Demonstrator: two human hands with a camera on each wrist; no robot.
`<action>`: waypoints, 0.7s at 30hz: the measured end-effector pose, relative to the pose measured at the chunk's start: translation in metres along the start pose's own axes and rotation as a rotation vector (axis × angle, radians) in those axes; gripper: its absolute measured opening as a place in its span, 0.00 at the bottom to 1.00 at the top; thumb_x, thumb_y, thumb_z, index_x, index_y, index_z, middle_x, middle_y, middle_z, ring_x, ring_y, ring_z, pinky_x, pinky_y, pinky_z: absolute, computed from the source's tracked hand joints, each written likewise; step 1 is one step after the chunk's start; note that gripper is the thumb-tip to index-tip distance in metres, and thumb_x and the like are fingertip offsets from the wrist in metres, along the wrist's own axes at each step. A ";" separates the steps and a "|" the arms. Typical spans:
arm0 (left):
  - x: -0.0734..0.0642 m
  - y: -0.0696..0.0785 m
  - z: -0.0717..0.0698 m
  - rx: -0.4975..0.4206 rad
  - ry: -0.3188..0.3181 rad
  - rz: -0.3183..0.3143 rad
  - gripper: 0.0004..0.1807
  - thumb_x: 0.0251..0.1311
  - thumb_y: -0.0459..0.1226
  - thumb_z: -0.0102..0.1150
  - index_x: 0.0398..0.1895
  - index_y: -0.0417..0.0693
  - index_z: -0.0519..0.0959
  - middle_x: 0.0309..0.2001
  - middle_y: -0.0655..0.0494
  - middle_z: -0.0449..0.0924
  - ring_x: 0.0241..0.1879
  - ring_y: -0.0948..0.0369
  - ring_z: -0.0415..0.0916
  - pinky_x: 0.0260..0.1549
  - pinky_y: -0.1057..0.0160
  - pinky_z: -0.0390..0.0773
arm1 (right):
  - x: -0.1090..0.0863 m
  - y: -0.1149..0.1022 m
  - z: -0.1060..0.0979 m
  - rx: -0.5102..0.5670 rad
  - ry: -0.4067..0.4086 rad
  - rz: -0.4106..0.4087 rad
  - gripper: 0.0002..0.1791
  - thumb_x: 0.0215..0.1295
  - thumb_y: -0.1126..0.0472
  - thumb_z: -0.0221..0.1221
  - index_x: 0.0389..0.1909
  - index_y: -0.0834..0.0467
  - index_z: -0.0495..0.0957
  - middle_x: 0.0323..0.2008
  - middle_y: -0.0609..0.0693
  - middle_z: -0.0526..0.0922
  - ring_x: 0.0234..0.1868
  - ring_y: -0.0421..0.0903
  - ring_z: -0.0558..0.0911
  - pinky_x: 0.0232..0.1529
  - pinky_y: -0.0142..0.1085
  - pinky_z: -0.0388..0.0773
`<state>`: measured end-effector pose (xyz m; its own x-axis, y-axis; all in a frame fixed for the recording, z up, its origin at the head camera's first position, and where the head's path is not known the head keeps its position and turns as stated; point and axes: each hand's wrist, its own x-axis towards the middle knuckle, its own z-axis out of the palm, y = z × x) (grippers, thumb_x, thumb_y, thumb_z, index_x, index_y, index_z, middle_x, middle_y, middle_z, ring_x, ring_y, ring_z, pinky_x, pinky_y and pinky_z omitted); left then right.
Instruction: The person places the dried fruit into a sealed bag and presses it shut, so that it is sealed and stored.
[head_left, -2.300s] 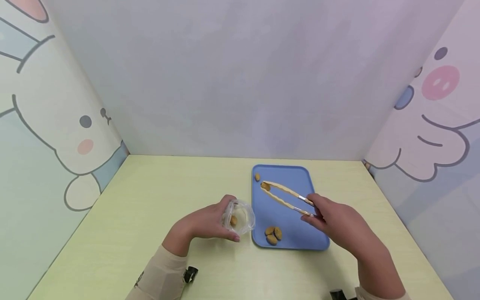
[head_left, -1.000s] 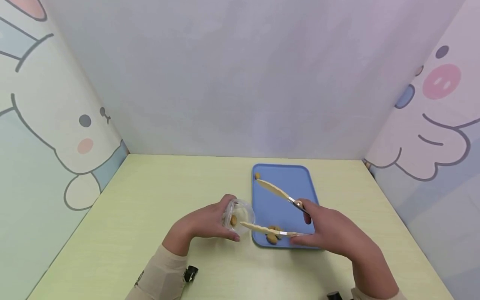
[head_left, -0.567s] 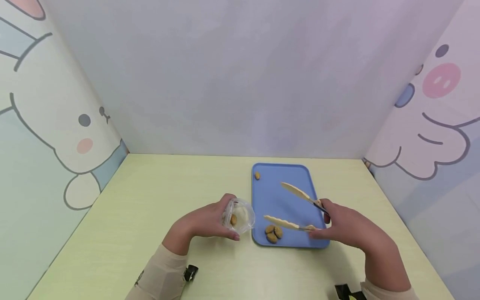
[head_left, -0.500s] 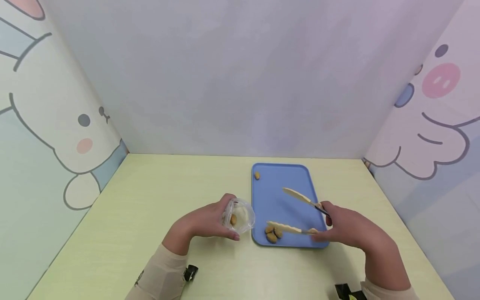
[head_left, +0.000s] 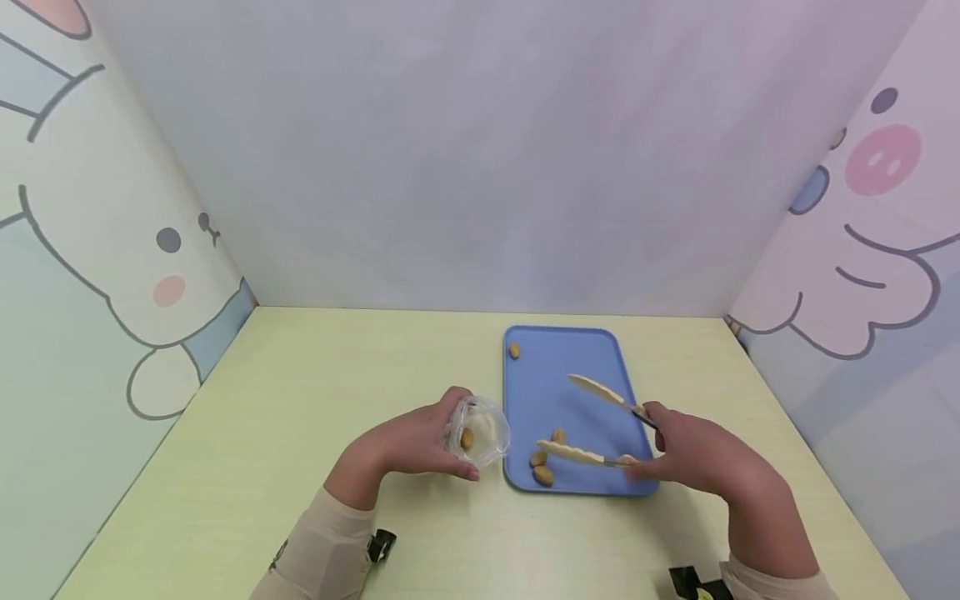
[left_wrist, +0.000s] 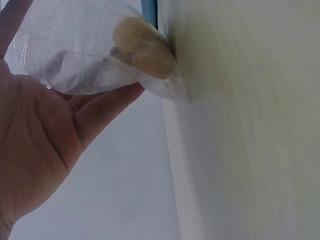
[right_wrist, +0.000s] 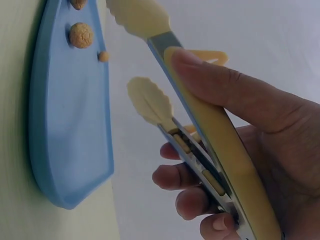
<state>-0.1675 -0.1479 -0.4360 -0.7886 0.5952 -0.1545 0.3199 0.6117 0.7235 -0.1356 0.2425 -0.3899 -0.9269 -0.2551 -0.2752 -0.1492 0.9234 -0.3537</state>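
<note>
My left hand holds a clear plastic bag upright, thumb and fingers curled round its sides. Brown wrinkled nuts lie at the bottom of the bag, blurred by the plastic. In my right hand is a pair of tongs with cream scalloped tips, its arms spread and nothing between them. The tongs hover over the blue tray. Near the lower tip lie three nuts, one set apart behind that tip. A further nut sits in the tray's far left corner.
The pale wooden table stretches around the tray and bag. A grey back wall and printed side walls enclose it on three sides. The bag stands close to the tray's left edge.
The tongs gripped a nut over the tray, spread beside the bag, then swung back right over the tray. One front nut has shifted away from its cluster. The left hand stays put.
</note>
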 end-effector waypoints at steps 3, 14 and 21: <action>0.000 0.001 0.000 -0.001 -0.001 -0.001 0.54 0.40 0.62 0.75 0.67 0.60 0.54 0.47 0.53 0.76 0.40 0.61 0.74 0.42 0.59 0.72 | 0.002 -0.004 0.004 -0.015 -0.012 -0.031 0.44 0.44 0.35 0.71 0.54 0.60 0.69 0.31 0.48 0.75 0.31 0.43 0.73 0.31 0.41 0.69; 0.001 -0.002 0.001 0.009 0.002 0.006 0.53 0.39 0.64 0.74 0.66 0.63 0.54 0.47 0.53 0.76 0.39 0.62 0.74 0.42 0.60 0.73 | 0.003 -0.011 0.000 -0.032 0.044 0.027 0.49 0.44 0.31 0.69 0.56 0.61 0.65 0.35 0.50 0.76 0.31 0.44 0.74 0.30 0.40 0.70; 0.002 -0.004 0.002 0.017 0.005 0.008 0.53 0.39 0.65 0.73 0.66 0.63 0.54 0.47 0.53 0.76 0.40 0.62 0.74 0.42 0.60 0.73 | 0.001 0.000 -0.001 -0.025 0.001 0.020 0.46 0.44 0.36 0.72 0.55 0.61 0.66 0.30 0.48 0.72 0.28 0.43 0.71 0.29 0.39 0.67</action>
<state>-0.1693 -0.1483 -0.4400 -0.7885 0.5976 -0.1458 0.3350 0.6160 0.7130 -0.1372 0.2422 -0.3895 -0.9301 -0.2364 -0.2810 -0.1393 0.9352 -0.3256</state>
